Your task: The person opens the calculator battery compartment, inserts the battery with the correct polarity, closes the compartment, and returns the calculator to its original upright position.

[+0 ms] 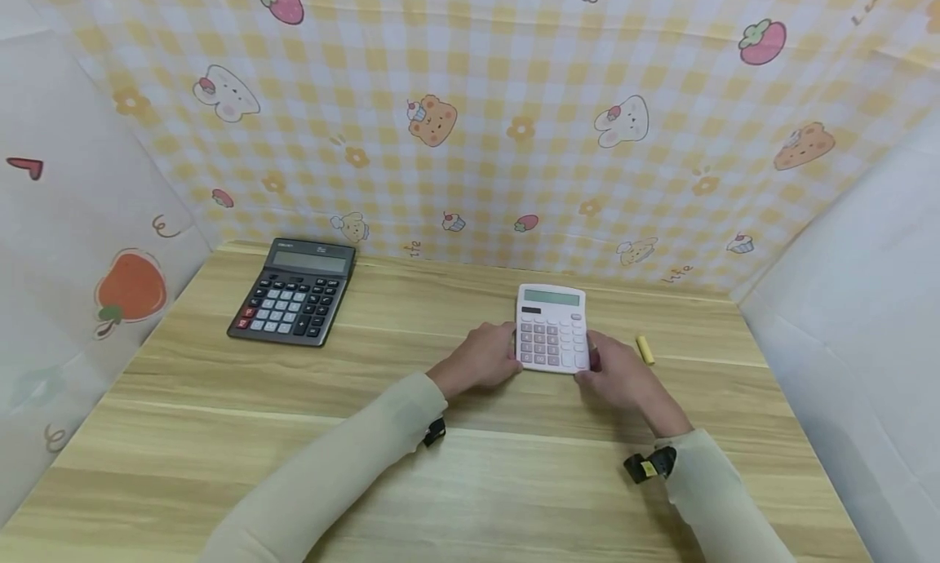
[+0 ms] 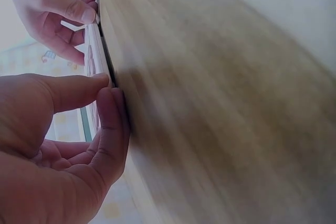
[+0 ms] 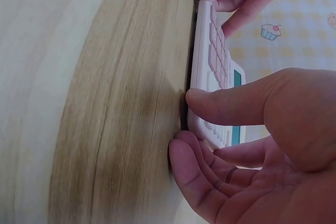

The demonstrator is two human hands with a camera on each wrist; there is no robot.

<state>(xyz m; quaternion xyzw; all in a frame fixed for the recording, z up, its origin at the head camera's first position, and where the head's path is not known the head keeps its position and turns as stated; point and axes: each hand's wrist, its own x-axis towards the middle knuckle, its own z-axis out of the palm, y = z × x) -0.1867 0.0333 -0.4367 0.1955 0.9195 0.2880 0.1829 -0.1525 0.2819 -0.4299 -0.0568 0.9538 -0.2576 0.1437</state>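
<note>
A pale pink calculator (image 1: 552,328) lies at the right of the table's middle, its screen toward the back. My left hand (image 1: 490,355) grips its left edge near the front corner, thumb along the side. On the opposite edge, my right hand (image 1: 615,370) holds the front right corner. In the right wrist view the thumb of the right hand (image 3: 252,129) presses the calculator's (image 3: 202,51) front corner while the other fingers curl by its underside. Thumb and fingertips of the left hand (image 2: 68,135) pinch the edge in the left wrist view.
A larger dark grey calculator (image 1: 294,292) lies at the back left of the wooden table (image 1: 470,481). To the right of my right hand is a short yellow stick (image 1: 645,349). A checked cloth (image 1: 485,139) hangs along the back, with white cloth at both sides.
</note>
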